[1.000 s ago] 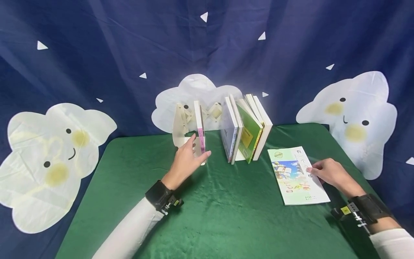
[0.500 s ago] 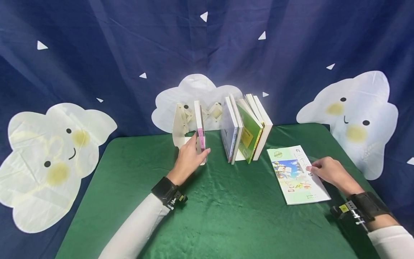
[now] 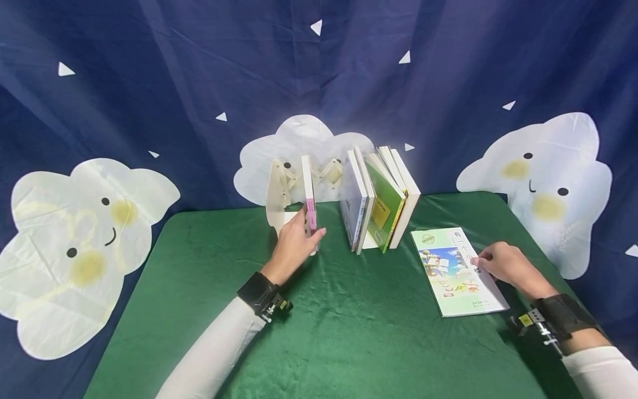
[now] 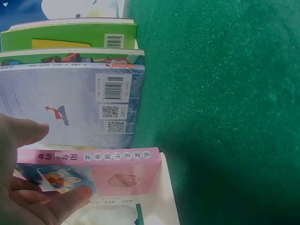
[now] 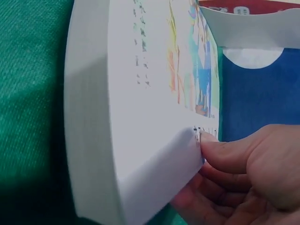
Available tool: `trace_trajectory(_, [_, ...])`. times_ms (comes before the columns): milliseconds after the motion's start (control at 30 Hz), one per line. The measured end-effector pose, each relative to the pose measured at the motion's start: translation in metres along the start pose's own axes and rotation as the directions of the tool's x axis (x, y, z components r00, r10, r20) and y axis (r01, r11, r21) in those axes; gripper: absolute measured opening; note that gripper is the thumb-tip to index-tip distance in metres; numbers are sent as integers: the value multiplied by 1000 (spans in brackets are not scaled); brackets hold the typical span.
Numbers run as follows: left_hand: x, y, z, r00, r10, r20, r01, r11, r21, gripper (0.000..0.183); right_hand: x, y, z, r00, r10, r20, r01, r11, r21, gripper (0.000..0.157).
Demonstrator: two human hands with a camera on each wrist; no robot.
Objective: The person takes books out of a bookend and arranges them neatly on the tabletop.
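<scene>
My left hand grips a thin pink-spined book, thumb on one face and fingers on the other. That book stands upright on the left part of a cream expandable bookend. At the right, my right hand pinches the edge of a paperback with a pale green and white cover, thumb on top and fingers beneath. In the head view it lies face up on the table; the right wrist view shows its thick white page edge close up.
Several books lean together to the right of the pink-spined one, among them a bluish-grey book and a green book. A green cloth covers the table. Behind it hangs a dark blue curtain with smiling clouds.
My left hand has moved right and closed around the pink-spined book, which has shifted slightly right. My right hand keeps its hold on the paperback, with barely any movement.
</scene>
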State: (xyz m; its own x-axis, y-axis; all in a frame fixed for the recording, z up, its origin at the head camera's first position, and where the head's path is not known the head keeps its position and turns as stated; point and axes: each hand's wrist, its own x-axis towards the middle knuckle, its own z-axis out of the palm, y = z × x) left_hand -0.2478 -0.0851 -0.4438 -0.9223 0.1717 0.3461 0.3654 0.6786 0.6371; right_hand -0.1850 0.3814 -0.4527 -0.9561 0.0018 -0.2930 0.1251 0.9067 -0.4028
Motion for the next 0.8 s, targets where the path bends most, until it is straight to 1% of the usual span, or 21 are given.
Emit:
trace_trajectory(67, [0, 0, 1, 1000, -2, 0, 2, 1000, 1, 51, 0, 0, 1, 1000, 3, 4, -3, 1000, 5, 27])
trace_trajectory(200, [-1, 1, 3, 1000, -25, -3, 25, 1000, -4, 63, -1, 0, 2, 1000, 5, 11, -5, 1000, 9, 27])
trace_trajectory(367, [-1, 0, 5, 998, -55, -7, 55, 998, -9, 66, -3, 0, 3, 1000, 2, -16, -2, 1000, -4, 25])
trace_trajectory(500, [-1, 1, 7, 998, -67, -17, 67, 997, -47, 69, -4, -2, 4, 1000, 10, -21, -10, 1000, 0, 26])
trace_trajectory(600, [-1, 1, 8, 997, -73, -22, 71, 994, -82, 67, -4, -4, 5, 999, -5, -41, 5, 1000, -13, 26])
trace_trajectory(700, [-1, 1, 9, 997, -61, -38, 58, 996, -72, 63, -5, -5, 6, 998, -25, -63, 23, 999, -42, 25])
trace_trajectory(733, [-1, 1, 9, 998, -51, -46, 48, 997, -65, 59, -5, -5, 7, 997, -30, -69, 27, 998, -51, 26])
trace_trajectory(800, [-1, 0, 9, 997, -25, -69, 23, 999, -40, 45, -7, -5, 8, 996, -38, -77, 33, 997, -67, 27])
